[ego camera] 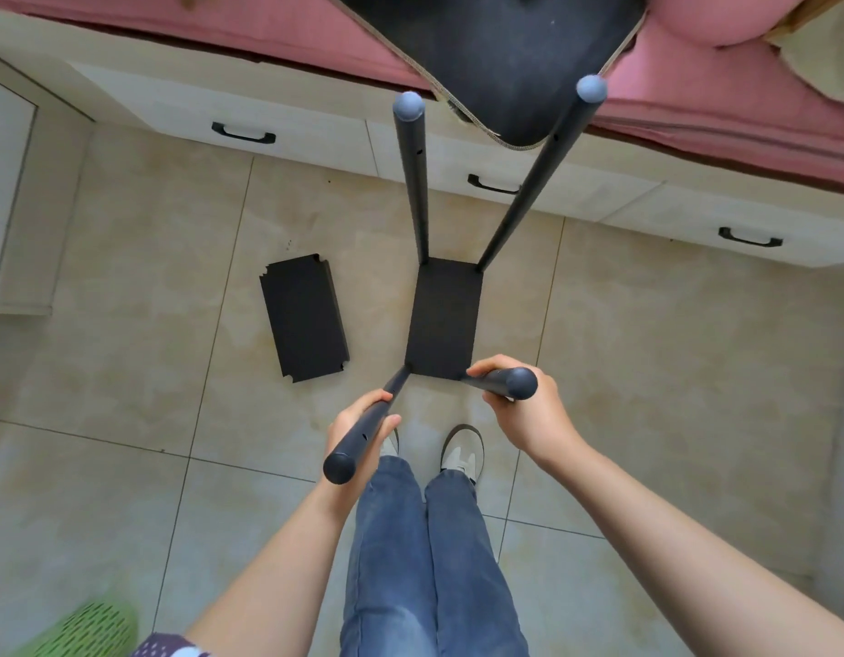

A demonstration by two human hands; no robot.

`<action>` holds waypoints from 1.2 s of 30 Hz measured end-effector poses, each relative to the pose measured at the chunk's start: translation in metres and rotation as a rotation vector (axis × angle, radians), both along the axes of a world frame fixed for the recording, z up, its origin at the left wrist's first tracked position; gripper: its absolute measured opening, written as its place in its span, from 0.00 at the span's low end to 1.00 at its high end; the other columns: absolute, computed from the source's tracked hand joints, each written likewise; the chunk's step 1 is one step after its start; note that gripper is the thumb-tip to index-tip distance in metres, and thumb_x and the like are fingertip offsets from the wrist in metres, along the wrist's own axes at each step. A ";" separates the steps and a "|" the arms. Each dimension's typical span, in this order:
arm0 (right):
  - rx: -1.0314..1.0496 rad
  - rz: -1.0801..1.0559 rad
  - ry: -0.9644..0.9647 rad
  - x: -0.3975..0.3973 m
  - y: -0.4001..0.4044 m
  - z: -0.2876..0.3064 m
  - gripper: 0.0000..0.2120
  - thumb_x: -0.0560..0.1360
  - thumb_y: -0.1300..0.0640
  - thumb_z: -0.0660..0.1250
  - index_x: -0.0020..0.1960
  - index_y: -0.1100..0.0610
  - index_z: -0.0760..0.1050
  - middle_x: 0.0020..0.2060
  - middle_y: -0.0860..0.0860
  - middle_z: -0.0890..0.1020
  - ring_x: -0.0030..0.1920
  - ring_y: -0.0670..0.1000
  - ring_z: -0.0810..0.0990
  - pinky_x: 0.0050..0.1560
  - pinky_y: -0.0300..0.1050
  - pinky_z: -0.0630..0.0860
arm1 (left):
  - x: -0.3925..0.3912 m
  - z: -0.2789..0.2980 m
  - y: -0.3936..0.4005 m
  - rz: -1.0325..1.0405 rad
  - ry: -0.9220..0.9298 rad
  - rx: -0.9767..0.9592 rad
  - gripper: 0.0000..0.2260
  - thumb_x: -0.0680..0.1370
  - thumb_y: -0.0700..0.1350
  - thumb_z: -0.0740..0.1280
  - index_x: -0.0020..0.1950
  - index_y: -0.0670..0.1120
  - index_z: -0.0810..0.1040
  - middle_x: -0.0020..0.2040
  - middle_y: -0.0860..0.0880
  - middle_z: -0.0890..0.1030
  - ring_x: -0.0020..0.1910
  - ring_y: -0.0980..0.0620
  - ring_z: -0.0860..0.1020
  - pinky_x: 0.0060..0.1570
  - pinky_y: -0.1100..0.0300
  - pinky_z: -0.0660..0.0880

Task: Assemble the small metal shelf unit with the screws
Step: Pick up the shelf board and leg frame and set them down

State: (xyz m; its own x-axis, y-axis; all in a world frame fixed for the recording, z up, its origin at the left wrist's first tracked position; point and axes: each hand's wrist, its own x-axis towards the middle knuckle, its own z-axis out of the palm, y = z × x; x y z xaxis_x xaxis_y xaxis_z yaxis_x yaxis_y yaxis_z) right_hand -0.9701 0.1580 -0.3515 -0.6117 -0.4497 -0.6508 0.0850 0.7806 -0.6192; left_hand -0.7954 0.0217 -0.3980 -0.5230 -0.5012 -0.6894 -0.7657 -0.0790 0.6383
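While both hands' fingers grip near posts, the black shelf unit [442, 320] stands four-legged; round-capped.

Domestic bedroom. Indicators: bed with pink bedding [723, 135] across the top of the frame, under-bed storage drawers [230, 120] with black handles, beige tiled floor [126, 353].

Shelf unit [442, 320] is standing on the floor [140, 258] right in front of my feet, four poles pointing up at me. My left hand [358, 426] holds the near-left pole, right hand [522, 410] the near-right one. Loose shelf panel [305, 317] lies flat just left of it. Drawers [230, 120] run behind.
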 end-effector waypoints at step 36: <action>0.089 0.190 0.117 -0.003 0.023 0.095 0.18 0.75 0.66 0.66 0.63 0.54 0.77 0.55 0.50 0.81 0.51 0.49 0.78 0.50 0.35 0.71 | 0.013 0.105 0.012 0.169 -0.041 -0.117 0.13 0.78 0.38 0.71 0.59 0.53 0.79 0.46 0.66 0.78 0.49 0.61 0.78 0.42 0.79 0.68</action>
State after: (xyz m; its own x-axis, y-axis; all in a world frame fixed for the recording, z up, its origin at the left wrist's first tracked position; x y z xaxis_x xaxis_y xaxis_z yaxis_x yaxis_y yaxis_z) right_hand -0.9734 0.1807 -0.2567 -0.5954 -0.5082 -0.6223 -0.1373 0.8275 -0.5444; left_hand -0.7829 0.0339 -0.2930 -0.3973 -0.6575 -0.6402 -0.7735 -0.1355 0.6191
